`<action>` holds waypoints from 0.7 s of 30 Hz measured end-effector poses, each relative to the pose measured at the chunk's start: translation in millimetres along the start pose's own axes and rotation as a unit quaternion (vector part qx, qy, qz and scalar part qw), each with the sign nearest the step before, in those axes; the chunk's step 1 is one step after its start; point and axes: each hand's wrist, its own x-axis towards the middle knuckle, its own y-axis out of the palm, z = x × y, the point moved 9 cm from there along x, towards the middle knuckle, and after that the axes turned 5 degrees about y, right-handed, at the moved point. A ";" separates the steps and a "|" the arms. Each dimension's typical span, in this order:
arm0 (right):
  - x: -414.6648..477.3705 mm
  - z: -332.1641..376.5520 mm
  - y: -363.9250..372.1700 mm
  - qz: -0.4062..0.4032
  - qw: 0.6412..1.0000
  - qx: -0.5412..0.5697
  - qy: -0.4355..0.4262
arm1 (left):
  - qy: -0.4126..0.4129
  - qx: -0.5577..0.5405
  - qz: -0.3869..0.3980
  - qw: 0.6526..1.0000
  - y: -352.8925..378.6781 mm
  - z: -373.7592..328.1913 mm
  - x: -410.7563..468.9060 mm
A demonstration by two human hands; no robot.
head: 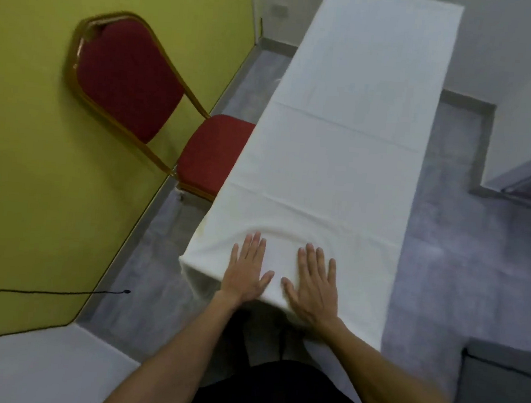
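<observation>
Hands lie flat in the lower middle of the frame: left hand [247,269] and right hand [313,281], side by side, fingers straight and slightly spread, press on the near end of a white cloth [335,162] running toward the top. Farther left stands a red chair [130,80] against the green wall [24,116].

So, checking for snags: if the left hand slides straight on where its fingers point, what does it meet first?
Likely the low wrinkle in the white tablecloth just ahead of the left hand; beyond it, only flat cloth shows.
</observation>
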 end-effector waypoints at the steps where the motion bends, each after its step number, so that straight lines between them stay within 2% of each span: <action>1: -0.3 -4.1 -0.4 -0.004 1.000 0.004 0.019 | -0.001 0.000 -0.003 1.000 -2.9 13.3 3.4; 7: -8.3 -21.9 -0.9 -0.013 0.992 0.026 0.125 | 0.058 0.014 -0.012 0.998 -19.6 114.5 -10.0; 11: -11.3 -27.3 -9.6 -0.030 0.973 0.060 0.220 | 0.003 0.020 -0.004 1.000 -38.4 173.7 -6.2; 13: 5.9 -14.1 -22.7 -0.060 0.971 0.063 0.224 | 0.044 0.034 -0.024 0.998 -52.1 162.3 11.0; 17: 71.9 54.8 -31.9 -0.074 0.984 0.080 0.140 | 0.200 0.030 -0.042 0.978 -60.2 66.6 59.4; 19: 100.7 70.2 -29.0 -0.097 0.986 0.073 0.116 | 0.237 0.023 -0.059 0.969 -59.8 25.4 85.2; 21: 119.1 54.6 -26.9 -0.101 0.983 0.076 0.131 | 0.245 0.014 -0.067 0.967 -59.4 13.3 112.9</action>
